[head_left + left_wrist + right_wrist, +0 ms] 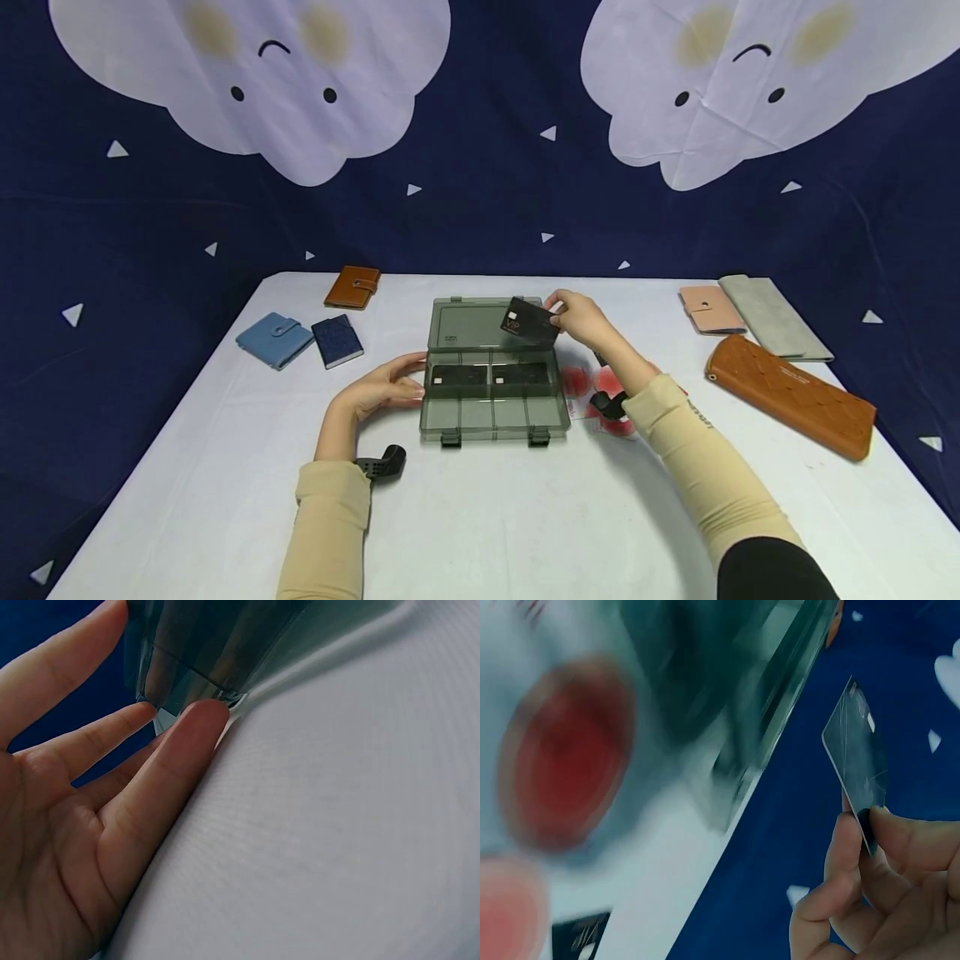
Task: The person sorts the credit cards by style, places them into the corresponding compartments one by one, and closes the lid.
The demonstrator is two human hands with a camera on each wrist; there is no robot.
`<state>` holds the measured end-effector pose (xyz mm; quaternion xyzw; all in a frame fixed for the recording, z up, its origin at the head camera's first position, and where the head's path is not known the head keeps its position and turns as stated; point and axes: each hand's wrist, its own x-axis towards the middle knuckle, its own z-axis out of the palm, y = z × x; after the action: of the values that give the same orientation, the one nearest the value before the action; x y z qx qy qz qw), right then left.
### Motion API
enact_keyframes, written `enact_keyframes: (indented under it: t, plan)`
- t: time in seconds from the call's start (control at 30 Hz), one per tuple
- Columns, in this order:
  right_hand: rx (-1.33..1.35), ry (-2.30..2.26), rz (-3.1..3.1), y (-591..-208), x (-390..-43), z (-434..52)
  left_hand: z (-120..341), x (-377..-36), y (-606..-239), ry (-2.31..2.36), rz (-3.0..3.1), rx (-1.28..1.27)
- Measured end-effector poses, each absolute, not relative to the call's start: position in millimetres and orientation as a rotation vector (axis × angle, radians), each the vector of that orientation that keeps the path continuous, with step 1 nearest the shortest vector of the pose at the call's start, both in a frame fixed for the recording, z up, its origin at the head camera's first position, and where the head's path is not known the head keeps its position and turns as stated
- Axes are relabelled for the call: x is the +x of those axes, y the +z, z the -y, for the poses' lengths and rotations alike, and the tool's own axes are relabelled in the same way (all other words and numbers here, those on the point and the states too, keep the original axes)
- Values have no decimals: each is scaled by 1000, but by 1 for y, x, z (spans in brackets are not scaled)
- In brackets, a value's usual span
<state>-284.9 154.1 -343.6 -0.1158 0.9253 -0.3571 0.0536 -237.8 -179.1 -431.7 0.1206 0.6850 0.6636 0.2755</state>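
Observation:
A see-through grey-green plastic organizer box point(457, 412) lies in the middle of the table, its lid folded back. Two black cards, one at left point(461, 379) and one at right point(521, 375), lie in its back compartments. My left hand point(378, 388) rests against the box's left side, thumb and fingers fairly straight; its fingertips point(206, 716) touch the wall in the left wrist view. Above the lid, my right hand point(581, 319) pinches a black VIP card point(528, 323) by its corner. In the right wrist view that card point(855, 750) appears nearly edge-on, between thumb and fingers.
At left lie a brown wallet point(352, 287), a blue wallet point(275, 340) and a navy card holder point(337, 340). At right lie a pink wallet point(712, 310), a grey wallet point(776, 317) and a long brown purse point(791, 396). Red-patterned items point(576, 382) lie partly under my right arm.

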Motion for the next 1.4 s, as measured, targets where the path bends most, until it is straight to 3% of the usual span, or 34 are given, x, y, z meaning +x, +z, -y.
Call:
enact_keyframes:
  t: [0.7,1.4]
  plan:
    - [-561,-806,-2629,-353,-273,-69,179,-238,-432,1778,-1850,333]
    - [-591,-603,-2513,-352,-264,-76,180,-238,-433,1763,-1869,339]
